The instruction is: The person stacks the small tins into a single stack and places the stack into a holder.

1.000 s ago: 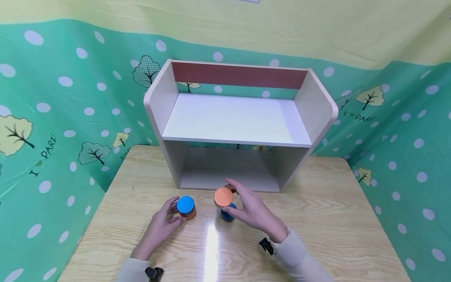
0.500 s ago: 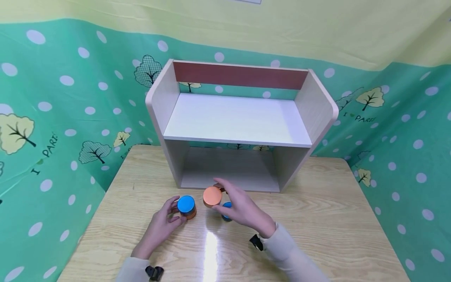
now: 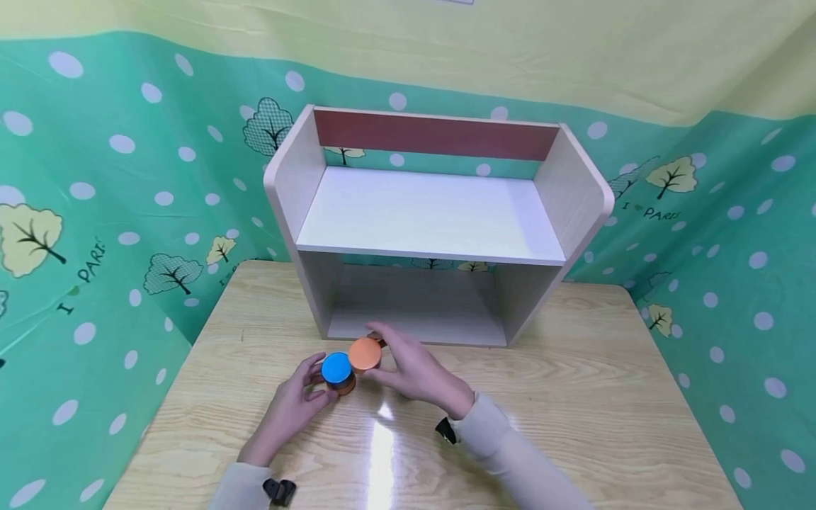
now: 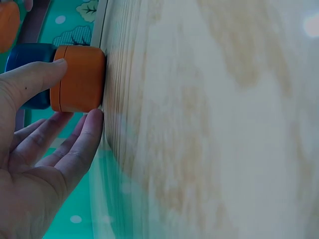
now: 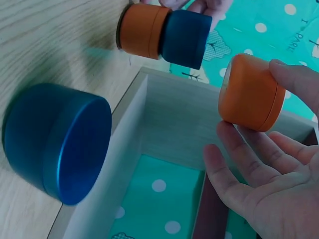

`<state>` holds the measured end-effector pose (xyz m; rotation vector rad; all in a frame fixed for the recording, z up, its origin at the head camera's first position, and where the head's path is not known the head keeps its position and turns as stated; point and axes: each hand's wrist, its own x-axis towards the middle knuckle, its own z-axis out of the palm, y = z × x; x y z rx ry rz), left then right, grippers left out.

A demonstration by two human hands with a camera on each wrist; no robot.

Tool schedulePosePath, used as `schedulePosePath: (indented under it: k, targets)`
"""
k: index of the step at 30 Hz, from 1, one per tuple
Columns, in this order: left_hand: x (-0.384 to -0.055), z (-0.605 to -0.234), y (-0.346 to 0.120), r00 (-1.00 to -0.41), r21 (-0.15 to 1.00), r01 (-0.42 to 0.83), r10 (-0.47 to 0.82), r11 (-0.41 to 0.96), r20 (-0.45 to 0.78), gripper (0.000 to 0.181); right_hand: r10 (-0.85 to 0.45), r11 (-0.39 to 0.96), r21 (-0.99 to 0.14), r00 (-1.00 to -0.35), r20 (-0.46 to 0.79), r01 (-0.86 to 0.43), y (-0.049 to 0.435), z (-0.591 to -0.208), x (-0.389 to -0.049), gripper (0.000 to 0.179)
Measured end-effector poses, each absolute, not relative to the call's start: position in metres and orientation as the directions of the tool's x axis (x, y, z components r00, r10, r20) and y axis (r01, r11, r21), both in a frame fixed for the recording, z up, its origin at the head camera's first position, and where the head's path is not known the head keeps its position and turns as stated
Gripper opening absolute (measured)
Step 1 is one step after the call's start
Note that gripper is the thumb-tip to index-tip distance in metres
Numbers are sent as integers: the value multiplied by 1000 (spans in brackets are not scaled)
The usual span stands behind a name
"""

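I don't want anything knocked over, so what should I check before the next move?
1. Right hand grips the raised orange jar: ok.
2. Upper blue jar rests upright on the lower orange jar: ok.
3. Left hand holds the lower orange jar: ok.
4. Raised orange jar lined up over the upper blue jar: not ok, off to its right.
5. Separate blue jar apart from the right hand: ok.
6. Jars' contents: cannot tell.
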<state>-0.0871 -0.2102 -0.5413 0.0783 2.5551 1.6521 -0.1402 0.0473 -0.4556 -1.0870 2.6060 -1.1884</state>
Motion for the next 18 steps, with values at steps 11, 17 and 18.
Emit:
schedulePosePath:
  k: [11,17,18]
  targets:
    - [-89,-543,-210,-994,915,-2,103,403,-48,77,-659,436,-690,-727,191,-577,25,-461,-143,73]
    - [-87,-543,-211,-994,916,18,107,401,-27,77,-665,427,-695,-722,191,-578,15,-462,-141,73]
    - [-87,-543,-211,-994,917,20,106,399,-24,77,-667,428,-695,-721,189,-578,14,-462,-140,73]
